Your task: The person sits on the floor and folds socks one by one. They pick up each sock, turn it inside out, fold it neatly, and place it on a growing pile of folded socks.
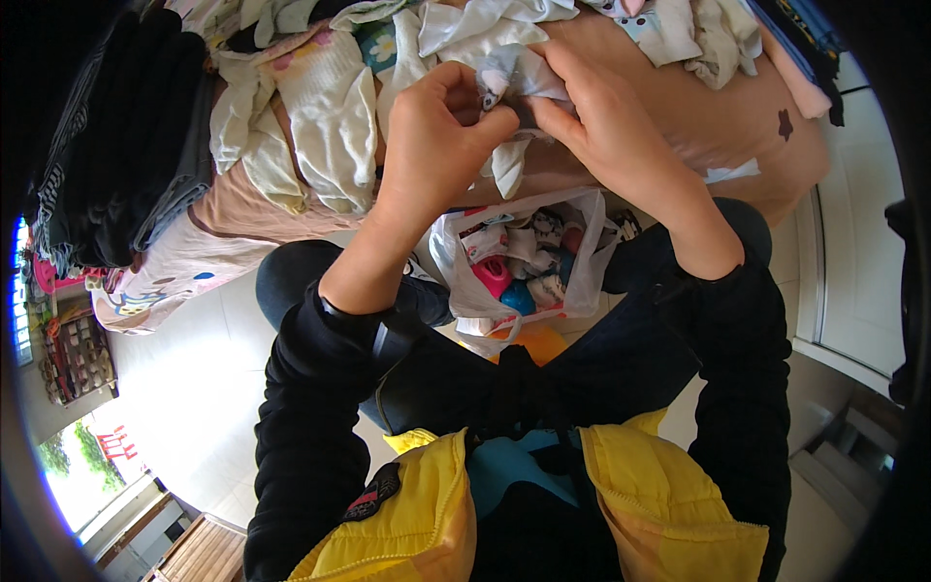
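Observation:
Between both hands, above the near edge of a cloth-covered bed, is a small pale grey and white fabric piece (520,67), perhaps a sock, with a dark printed detail. My left hand (440,131) pinches its left end between thumb and fingers. On the other side, my right hand (593,98) grips it, thumb below and fingers above. The fingers hide part of the fabric. Several white socks (327,116) lie spread on the bed to the left of my hands. Below them, between my knees, a white plastic bag (447,254) stands wide, filled with rolled socks (520,251) in mixed colours.
Folded dark clothes (124,145) are stacked at the bed's left. More pale socks (669,33) lie at the back right on the brown bed cover (684,116). A white door (862,225) stands to the right. Pale floor tiles (196,364) stretch left.

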A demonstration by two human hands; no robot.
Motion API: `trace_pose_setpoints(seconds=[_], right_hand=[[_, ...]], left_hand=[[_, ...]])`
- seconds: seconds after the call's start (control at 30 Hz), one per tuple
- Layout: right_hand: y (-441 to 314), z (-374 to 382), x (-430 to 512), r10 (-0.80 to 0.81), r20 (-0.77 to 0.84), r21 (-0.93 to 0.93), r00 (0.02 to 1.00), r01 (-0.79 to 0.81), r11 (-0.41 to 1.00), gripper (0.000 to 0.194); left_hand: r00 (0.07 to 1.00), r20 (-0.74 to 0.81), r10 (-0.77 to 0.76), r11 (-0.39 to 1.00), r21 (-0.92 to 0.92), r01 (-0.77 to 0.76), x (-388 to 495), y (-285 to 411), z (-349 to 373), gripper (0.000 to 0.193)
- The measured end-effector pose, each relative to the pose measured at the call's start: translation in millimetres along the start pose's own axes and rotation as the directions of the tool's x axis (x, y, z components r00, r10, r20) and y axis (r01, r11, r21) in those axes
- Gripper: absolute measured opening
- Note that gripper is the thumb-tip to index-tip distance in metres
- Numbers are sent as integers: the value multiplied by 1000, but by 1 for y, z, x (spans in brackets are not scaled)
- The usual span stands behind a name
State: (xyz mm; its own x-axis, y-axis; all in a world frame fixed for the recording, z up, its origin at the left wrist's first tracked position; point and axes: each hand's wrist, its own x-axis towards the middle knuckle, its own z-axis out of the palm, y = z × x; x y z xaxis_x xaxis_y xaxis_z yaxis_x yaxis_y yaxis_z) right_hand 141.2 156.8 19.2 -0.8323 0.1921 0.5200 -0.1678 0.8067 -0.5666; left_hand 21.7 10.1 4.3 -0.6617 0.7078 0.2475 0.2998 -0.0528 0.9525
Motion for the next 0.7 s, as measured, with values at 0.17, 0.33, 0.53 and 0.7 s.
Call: trace_pose_setpoints(seconds=[0.17,0.33,0.53,0.7], right_hand=[[7,4,0,-43,-144,-259,989,4,966,44],[8,7,-2,20,-82,-172,996,-34,984,43],[1,9,3,-102,-129,-108,986,89,990,43],[-4,9,8,-182,-201,-47,963,176,983,43]], left_hand=[[995,99,-22,994,112,11,-5,0,-3,22],[986,154,56,980,181,-84,-7,8,-5,20],[982,177,68,984,149,-95,-6,15,-7,39],[999,47,12,981,-194,-3,-1,9,0,37]])
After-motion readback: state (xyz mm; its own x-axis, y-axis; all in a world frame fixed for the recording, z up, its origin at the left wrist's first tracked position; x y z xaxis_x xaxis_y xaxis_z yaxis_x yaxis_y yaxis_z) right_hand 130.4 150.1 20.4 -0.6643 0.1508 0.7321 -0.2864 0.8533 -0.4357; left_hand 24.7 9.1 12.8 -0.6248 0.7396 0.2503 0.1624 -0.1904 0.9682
